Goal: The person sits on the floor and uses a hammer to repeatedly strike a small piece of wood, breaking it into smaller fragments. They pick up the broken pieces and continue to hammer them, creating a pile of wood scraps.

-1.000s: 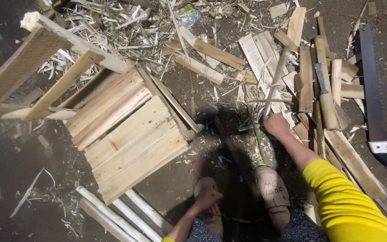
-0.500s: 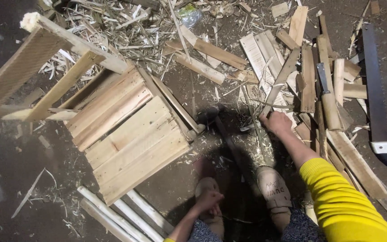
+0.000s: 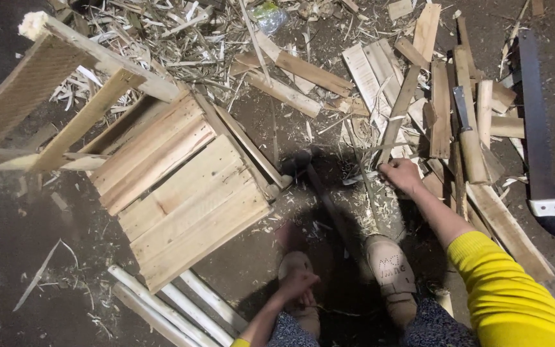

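My right hand [image 3: 401, 175], in a yellow sleeve, is closed around the near end of a long wooden slat [image 3: 398, 109] that lies in a heap of offcuts. My left hand [image 3: 297, 287] is curled shut, holds nothing that I can see, and rests by my left shoe [image 3: 293, 265]. A hammer [image 3: 304, 159] lies on the dirt between the hands, its dark handle running back toward my right shoe [image 3: 390, 265]. To the left of the hammer sits a pale wooden crate [image 3: 181, 193] built of planks.
A hand saw [image 3: 536, 122] lies at the far right and a machete-like blade [image 3: 462, 112] rests on the offcuts. A slatted wooden frame [image 3: 46, 77] leans at the upper left. White sticks [image 3: 181, 305] lie below the crate. Shavings litter the ground at the top.
My right hand has shifted slightly to the right at the slat's near end. The left hand and the crate have stayed where they were.
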